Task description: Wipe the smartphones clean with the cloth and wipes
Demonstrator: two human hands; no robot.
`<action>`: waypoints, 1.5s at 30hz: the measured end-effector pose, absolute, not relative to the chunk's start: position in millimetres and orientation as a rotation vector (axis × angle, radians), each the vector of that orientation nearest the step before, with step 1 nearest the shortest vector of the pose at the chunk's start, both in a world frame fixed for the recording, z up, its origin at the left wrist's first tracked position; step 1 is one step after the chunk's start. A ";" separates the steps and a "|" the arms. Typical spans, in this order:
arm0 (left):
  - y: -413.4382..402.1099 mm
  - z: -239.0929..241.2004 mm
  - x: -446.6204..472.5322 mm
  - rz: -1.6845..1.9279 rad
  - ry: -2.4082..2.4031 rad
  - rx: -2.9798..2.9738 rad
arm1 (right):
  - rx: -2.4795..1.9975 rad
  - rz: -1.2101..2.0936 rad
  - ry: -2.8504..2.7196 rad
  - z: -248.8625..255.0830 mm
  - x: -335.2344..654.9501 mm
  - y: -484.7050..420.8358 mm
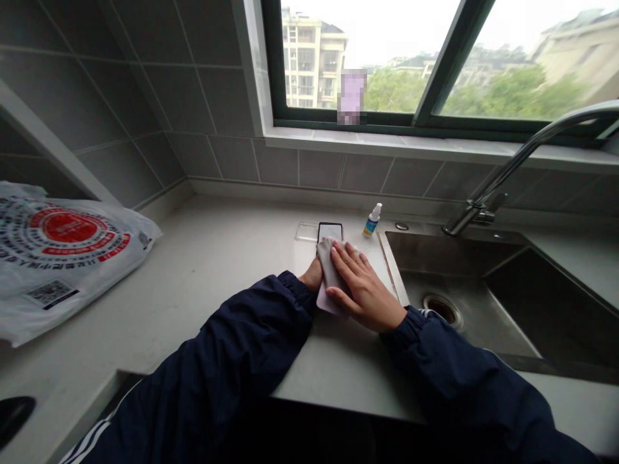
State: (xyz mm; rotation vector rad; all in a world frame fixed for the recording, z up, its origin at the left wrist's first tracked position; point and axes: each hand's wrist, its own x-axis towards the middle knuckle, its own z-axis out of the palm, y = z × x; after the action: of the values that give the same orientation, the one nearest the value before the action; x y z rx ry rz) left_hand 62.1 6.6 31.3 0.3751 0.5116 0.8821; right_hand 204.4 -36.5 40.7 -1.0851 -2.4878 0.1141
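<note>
A dark-screened phone [330,231] lies flat on the pale countertop [217,258], just left of the sink. A grey cloth [330,274] covers its near part. My right hand [363,287] rests flat on the cloth, fingers stretched out and pressing it down. My left hand [313,277] sits at the cloth's left edge, mostly hidden behind it and my sleeve, so its fingers do not show. A small spray bottle [373,220] with a blue label stands just right of the phone.
A steel sink [464,283] with a drain and a curved tap [507,171] lies to the right. A white plastic bag [58,251] with red print sits at the left. A clear case [307,231] lies beside the phone. Tiled walls and a window are behind.
</note>
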 end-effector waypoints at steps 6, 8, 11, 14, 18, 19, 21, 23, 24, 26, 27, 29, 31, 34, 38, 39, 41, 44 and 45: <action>8.7 31.9 58.3 0.914 0.519 0.420 | -0.940 0.149 -2.584 48.7 204.4 -39.8; 11.3 34.1 56.8 0.947 0.551 0.395 | -0.887 0.149 -2.608 50.3 204.0 -40.7; 15.3 34.5 52.0 0.982 0.594 0.331 | -0.790 0.149 -2.621 49.8 203.3 -41.5; 17.9 31.3 45.1 0.957 0.646 0.361 | -0.686 0.129 -2.593 47.2 202.7 -41.9; 23.0 26.9 37.2 1.071 0.681 0.355 | -0.644 0.104 -2.544 45.0 201.4 -42.3; 24.8 26.0 35.7 1.101 0.683 0.347 | -0.639 0.095 -2.531 44.8 201.0 -42.3; 28.0 24.4 33.2 1.158 0.691 0.335 | -0.630 0.073 -2.498 44.2 200.5 -42.0; 29.8 23.6 31.9 1.192 0.692 0.335 | -0.654 0.049 -2.463 43.4 200.5 -41.3; 30.0 23.7 31.8 1.201 0.689 0.341 | -0.679 0.036 -2.449 42.9 200.8 -40.9; 29.0 24.9 33.0 1.208 0.677 0.367 | -0.743 0.011 -2.425 42.0 202.0 -39.9; 28.1 25.9 34.2 1.205 0.670 0.381 | -0.771 0.001 -2.415 41.7 202.8 -39.5; 26.6 28.2 37.1 1.195 0.656 0.397 | -0.807 -0.011 -2.399 41.6 204.1 -38.9; 25.9 30.2 40.0 1.199 0.640 0.383 | -0.843 -0.011 -2.408 42.0 204.4 -39.0; 25.1 32.3 43.4 1.226 0.606 0.322 | -0.929 0.005 -2.483 43.4 202.8 -40.7; 18.2 35.9 47.1 1.212 0.523 0.290 | -1.049 0.046 -2.542 46.8 200.1 -43.5; 15.5 37.1 48.1 1.186 0.503 0.296 | -1.067 0.058 -2.542 47.5 199.9 -43.8; 10.2 39.6 50.6 1.115 0.473 0.312 | -1.096 0.071 -2.527 48.2 200.0 -43.6; 5.8 41.4 55.4 1.050 0.458 0.334 | -1.156 0.056 -2.478 47.2 200.7 -41.8; 5.3 41.2 57.0 1.054 0.461 0.343 | -1.176 0.049 -2.462 46.7 201.0 -41.0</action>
State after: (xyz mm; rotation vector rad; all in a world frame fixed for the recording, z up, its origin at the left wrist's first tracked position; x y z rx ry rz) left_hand 57.0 5.3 41.2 0.3430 0.4610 1.0540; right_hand 201.0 -41.0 46.7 -1.1759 -2.4623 0.0487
